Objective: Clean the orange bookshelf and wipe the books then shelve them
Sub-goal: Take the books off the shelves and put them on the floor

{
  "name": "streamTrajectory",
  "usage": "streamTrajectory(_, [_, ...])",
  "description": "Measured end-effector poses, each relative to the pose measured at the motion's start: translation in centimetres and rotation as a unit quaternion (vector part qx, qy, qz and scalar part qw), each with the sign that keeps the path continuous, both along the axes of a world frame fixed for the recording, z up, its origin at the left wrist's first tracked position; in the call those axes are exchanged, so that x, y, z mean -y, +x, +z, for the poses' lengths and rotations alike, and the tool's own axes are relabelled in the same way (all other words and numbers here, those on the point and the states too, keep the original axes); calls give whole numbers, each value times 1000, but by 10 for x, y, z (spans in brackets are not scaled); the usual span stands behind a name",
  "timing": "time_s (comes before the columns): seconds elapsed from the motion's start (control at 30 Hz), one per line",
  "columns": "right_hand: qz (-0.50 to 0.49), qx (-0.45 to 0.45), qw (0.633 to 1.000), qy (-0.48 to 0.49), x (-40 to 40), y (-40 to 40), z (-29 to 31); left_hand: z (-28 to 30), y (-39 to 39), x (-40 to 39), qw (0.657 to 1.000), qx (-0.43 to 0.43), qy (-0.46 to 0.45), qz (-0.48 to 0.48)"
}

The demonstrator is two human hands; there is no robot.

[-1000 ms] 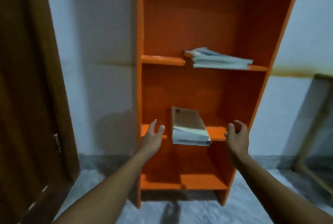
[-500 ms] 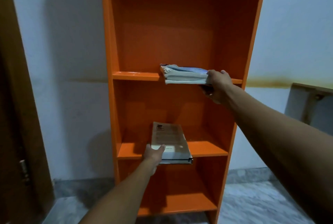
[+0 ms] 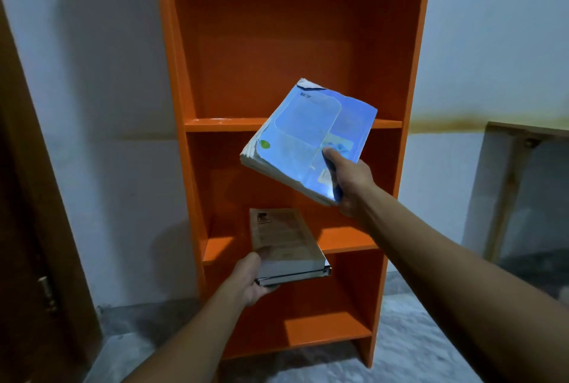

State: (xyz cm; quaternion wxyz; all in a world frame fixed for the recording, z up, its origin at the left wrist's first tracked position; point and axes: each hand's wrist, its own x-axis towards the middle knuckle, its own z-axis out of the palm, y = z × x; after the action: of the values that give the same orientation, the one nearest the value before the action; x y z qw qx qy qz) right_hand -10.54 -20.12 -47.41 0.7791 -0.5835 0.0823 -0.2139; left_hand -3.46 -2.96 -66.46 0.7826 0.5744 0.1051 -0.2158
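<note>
With the right hand [image 3: 351, 181] gripping the blue book [image 3: 311, 142] at two o'clock and the left hand [image 3: 251, 281] gripping the brown book [image 3: 283, 238] on the orange bookshelf [image 3: 286, 53]'s lower shelf at six, both probably wanted level support.

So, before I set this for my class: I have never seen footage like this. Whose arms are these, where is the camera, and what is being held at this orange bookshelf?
There is no machine here. A person wears a camera on the head, looking forward and down, so the two arms are the wearer's own. This is the only view.

The orange bookshelf stands against a pale wall. The right hand grips a stack of blue-covered books, lifted clear of the shelves and tilted. The left hand holds the near end of a brown-covered stack of books, which overhangs the front edge of the lower shelf. No cleaning cloth is visible.
</note>
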Motion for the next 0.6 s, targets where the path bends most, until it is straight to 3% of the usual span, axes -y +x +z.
streamTrajectory(0.13, [12, 71, 997, -14, -11, -20, -40, 4, 0, 7, 1000, -10, 7, 1])
streamTrajectory(0.3, [2, 48, 997, -64, -8, -63, -81, -20, -14, -3, 999, 20, -39, -3])
streamTrajectory(0.6, [-54, -11, 996, -64, 4, -103, -166, -83, -89, -56, 998, 65, -1, 21])
